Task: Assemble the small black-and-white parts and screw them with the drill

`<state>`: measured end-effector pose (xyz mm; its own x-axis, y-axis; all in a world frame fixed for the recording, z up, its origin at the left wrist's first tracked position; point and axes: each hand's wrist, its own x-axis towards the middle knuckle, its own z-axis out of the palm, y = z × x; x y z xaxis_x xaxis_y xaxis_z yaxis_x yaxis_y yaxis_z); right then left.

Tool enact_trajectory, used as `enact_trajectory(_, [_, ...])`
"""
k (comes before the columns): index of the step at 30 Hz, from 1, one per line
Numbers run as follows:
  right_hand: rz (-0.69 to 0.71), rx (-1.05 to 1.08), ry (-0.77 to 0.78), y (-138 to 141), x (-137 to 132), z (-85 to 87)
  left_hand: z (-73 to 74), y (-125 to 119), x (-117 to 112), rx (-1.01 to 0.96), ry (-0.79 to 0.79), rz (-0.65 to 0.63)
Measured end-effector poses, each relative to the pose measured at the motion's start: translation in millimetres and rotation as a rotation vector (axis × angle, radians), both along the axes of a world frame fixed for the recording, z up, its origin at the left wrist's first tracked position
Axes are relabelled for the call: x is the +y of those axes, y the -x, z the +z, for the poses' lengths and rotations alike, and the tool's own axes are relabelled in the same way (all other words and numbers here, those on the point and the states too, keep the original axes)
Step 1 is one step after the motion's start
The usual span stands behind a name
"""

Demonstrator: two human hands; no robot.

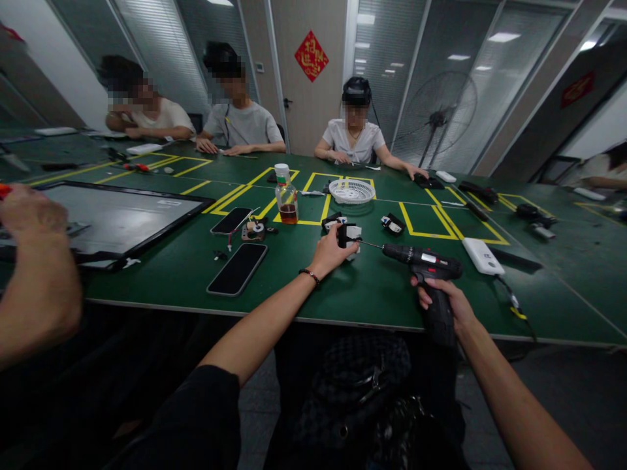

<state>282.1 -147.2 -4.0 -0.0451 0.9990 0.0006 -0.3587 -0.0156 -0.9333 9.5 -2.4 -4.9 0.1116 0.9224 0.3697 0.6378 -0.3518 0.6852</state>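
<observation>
On green table (pixel 294 277): right hand (pixel 445 301) grips drill (pixel 422 256), barrel level, pointing left; left hand (pixel 330 251) pinches part (pixel 351 233).

The counter (pixel 186 261) is dark green with yellow lines; the drill (pixel 424 261) is black; the basket (pixel 351 190) is white; the bottle (pixel 286 202) holds brown liquid; the phones (pixel 238 268) are black.

A green table (pixel 372 287) marked with yellow tape rectangles carries a large black-framed panel (pixel 117 219) at the left. A phone (pixel 238 269) lies near the front edge, with a second phone (pixel 231 220) behind it. Farther right are a bottle of brown liquid (pixel 286 203), a white mesh basket (pixel 351 190), a small black-and-white part (pixel 349 233) and a white power bank (pixel 482 256).
</observation>
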Motion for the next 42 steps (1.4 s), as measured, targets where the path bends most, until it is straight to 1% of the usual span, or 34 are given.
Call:
enact_trajectory(9, [0.024,0.007,0.009,-3,2,-2.5,3.6,0,-3,0.012,0.03,0.003])
enact_trajectory(14, [0.027,0.005,0.017,-4,2,-4.2,-0.5,1,0,0.004,0.001,-0.009])
enact_trajectory(19, [0.036,0.004,0.014,-6,4,-6.5,-2.8,1,1,0.021,0.007,0.002])
enact_trajectory(29, [0.038,0.007,0.011,-5,2,-4.9,3.2,1,-3,0.018,0.013,-0.002])
enact_trajectory(34, [0.039,0.01,0.005,-6,2,-6.2,3.2,0,-2,0.03,0.032,0.004])
enact_trajectory(38, [0.037,0.006,0.015,-9,5,-8.9,0.7,1,-1,0.041,0.013,0.003])
enact_trajectory(42, [0.039,-0.002,0.025,-10,6,-10.9,-0.2,1,-1,0.08,-0.039,0.013])
